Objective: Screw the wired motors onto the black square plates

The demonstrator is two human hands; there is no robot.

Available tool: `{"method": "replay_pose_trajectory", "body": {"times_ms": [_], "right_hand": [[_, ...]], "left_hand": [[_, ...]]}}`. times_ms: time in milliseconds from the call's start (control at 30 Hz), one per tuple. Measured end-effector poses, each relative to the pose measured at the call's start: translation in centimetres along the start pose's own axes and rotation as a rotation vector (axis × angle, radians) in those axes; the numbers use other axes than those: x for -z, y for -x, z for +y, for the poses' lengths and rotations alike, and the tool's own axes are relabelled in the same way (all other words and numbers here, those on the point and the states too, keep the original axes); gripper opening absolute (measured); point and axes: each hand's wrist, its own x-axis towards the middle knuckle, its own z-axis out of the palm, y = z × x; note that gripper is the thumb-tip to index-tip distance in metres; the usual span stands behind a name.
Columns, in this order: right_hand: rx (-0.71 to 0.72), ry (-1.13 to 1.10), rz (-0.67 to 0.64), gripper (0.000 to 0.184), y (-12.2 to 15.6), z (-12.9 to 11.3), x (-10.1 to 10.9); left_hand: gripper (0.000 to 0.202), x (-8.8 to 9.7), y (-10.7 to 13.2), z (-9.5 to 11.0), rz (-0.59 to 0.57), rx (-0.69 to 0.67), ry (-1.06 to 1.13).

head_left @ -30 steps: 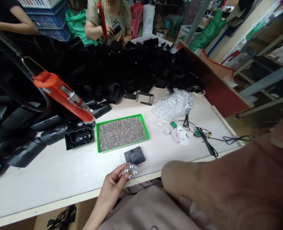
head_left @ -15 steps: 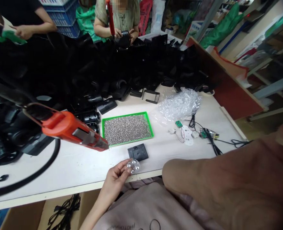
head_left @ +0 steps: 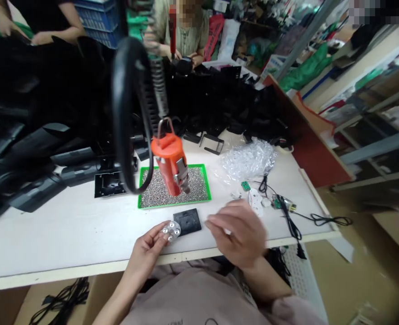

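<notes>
Between the thumb and fingers of my left hand [head_left: 147,247] is a small clear round lens plate [head_left: 171,231] with several shiny silver domes. Just right of it a flat black rectangular plate [head_left: 190,221] lies on the table, partly overlapped by the lens plate. My right hand [head_left: 238,234] is in the air over the table's front edge, right of the black plate. Its fingers look bent but are smeared by motion, so whether they hold anything does not show. An orange screwdriver [head_left: 168,158] hangs on a coiled cord in front of a green tray [head_left: 209,192] of small metal screws.
Black plastic housings [head_left: 38,140] are heaped along the back and left. Clear plastic bags [head_left: 248,158] lie right of the tray. Nearer are a white lens panel [head_left: 255,201], a green circuit board [head_left: 245,185] and black cables [head_left: 290,221]. Two other people work across the table.
My right hand has come down from the right to above the table's front edge. The hanging screwdriver has swung right and now points downward. The view has shifted; my left hand keeps the lens plate.
</notes>
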Motion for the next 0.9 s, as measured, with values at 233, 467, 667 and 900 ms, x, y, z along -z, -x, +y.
{"method": "replay_pose_trajectory", "body": {"times_ms": [233, 467, 667, 900], "right_hand": [[0.112, 0.235, -0.154, 0.02, 5.9, 3.1, -7.2], [0.339, 0.391, -0.185, 0.014, 7.0, 3.0, -6.5], [0.342, 0.466, -0.166, 0.017, 6.8, 4.9, -8.0], [0.171, 0.537, -0.394, 0.018, 7.8, 5.0, -9.3]], "left_hand": [[0.072, -0.9, -1.2, -1.0, -0.067, 0.019, 0.082], [0.063, -1.9, -0.7, -1.5, -0.211, -0.101, -0.127], [0.063, -0.9, -3.0, -1.6, 0.083, -0.656, -0.805], [0.057, -1.0, -5.4, -1.7, -0.057, -0.664, -1.053]]}}
